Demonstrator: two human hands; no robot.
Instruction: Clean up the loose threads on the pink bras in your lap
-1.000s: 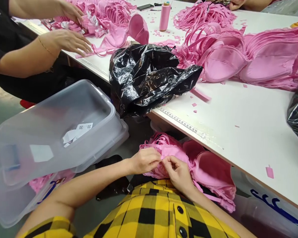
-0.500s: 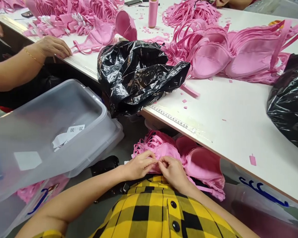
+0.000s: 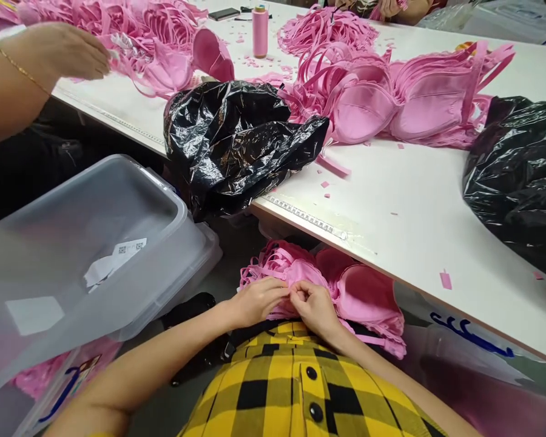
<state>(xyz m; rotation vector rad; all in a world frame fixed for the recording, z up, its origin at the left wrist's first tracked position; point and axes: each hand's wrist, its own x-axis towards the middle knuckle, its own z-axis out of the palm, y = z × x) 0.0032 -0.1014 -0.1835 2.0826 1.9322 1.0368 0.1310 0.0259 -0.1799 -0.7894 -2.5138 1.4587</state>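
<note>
Left hand (image 3: 261, 300) and right hand (image 3: 316, 309) meet fingertip to fingertip, each pinching at the front of the pink bras (image 3: 307, 273); the exact bit gripped is too small to tell. The bras lie at the wearer's lap, just below the near edge of the white surface (image 3: 391, 200), which leaves little headroom above them. A tape measure (image 3: 303, 215) runs along that edge. To the left, the rim of a clear bin (image 3: 179, 212) stands apart from the bras, with a gap between. A crumpled black bag (image 3: 246, 145) overhangs the edge. Between it and a second black bag (image 3: 523, 188), the surface offers a broad open stretch, bearing only small pink scraps (image 3: 445, 280).
</note>
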